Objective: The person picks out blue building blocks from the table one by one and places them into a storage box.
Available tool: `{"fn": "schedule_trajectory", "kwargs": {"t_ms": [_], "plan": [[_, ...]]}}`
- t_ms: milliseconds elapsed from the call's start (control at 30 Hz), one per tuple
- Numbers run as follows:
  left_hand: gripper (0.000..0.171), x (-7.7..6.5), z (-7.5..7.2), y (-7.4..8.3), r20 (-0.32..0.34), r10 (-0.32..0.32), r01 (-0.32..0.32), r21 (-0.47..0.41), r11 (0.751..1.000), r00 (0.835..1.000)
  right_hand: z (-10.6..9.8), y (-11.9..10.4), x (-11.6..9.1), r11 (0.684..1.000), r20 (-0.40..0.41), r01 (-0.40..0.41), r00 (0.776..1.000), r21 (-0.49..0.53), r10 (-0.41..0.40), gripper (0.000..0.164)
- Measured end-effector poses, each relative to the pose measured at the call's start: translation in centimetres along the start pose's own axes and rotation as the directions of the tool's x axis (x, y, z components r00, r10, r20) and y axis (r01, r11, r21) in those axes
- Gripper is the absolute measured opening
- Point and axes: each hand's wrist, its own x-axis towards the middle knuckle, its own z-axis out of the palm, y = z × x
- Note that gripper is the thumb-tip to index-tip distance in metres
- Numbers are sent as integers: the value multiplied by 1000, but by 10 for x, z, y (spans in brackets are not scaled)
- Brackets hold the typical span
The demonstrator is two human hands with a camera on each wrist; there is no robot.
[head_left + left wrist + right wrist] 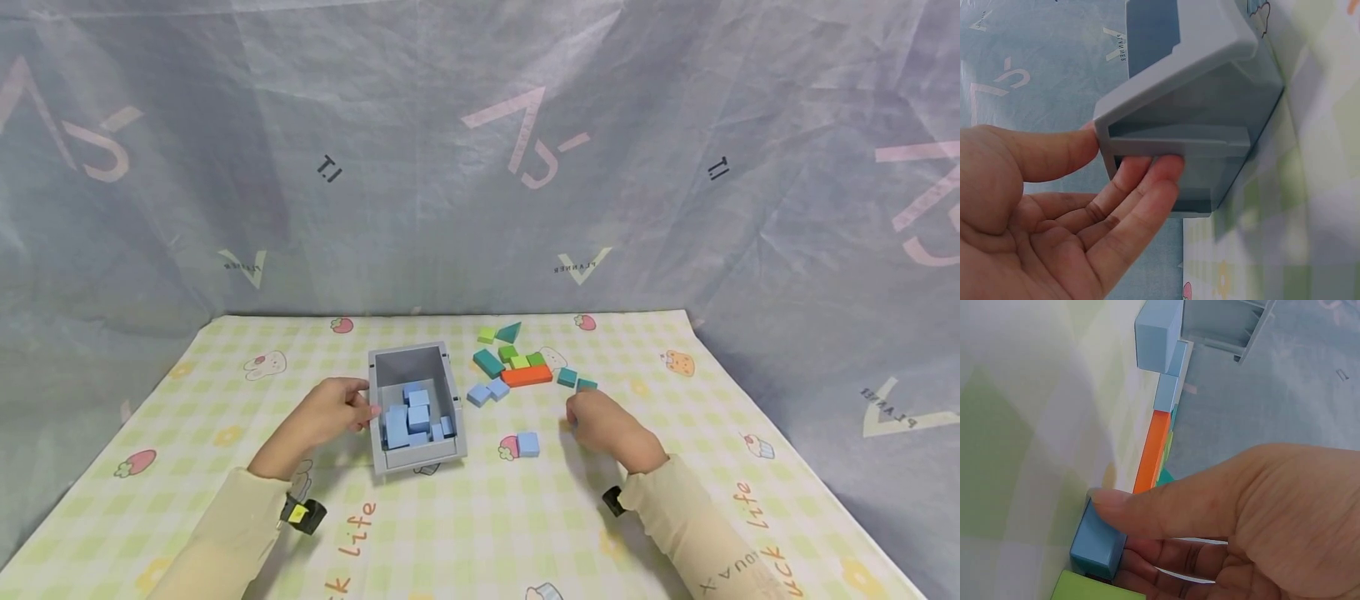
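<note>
On the left, a grey plastic box (417, 457) holds several blue blocks (397, 427). My left hand (327, 412) grips its left wall; in the left wrist view the thumb is at the rim and the fingertips press the ribbed outer side. To the right, my right hand (609, 427) is down at the tablecloth. The right wrist view shows it pinching a blue block (1097, 540) between thumb and fingers, close to a light green block (1094, 589). From the head view that blue block is hidden by the hand. A teal block (587, 384) lies just beyond the knuckles.
Right of the box lie two blue blocks (488, 392), an orange-red bar (527, 376), several green blocks (519, 362), a teal block (489, 362) and a teal triangular block (509, 332). A single blue block (528, 444) sits nearer. Grey cloth (450, 208) hangs behind the table.
</note>
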Motion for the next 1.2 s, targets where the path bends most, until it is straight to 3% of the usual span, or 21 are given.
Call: {"fn": "schedule_trajectory", "kwargs": {"t_ms": [267, 433, 533, 800, 1000, 1200], "plan": [[56, 0, 0, -2, 12, -7, 7, -23, 1000, 1000, -4, 1, -1, 999, 9, 2, 1000, 43, -3, 28], [54, 1, 0, -3, 4, -3, 3, -18, 1000, 1000, -7, 3, 0, 999, 9, 7, 1000, 46, -7, 15], [54, 1, 0, -4, 3, -7, 7, -23, 1000, 1000, -11, 6, 3, 999, -14, 23, 1000, 31, -23, 8], [56, 1, 0, -4, 6, -2, 3, -7, 1000, 1000, -23, 7, 15, 997, -120, 30, 993, 70, -21, 14], [56, 1, -1, -3, 7, 0, 0, -13, 1000, 1000, -27, -12, 26, 985, -249, 106, 966, 138, -69, 13], [56, 0, -1, -1, 11, 6, -6, -22, 1000, 1000, -25, -46, 34, 948, -334, 212, 934, 238, -125, 14]]}}
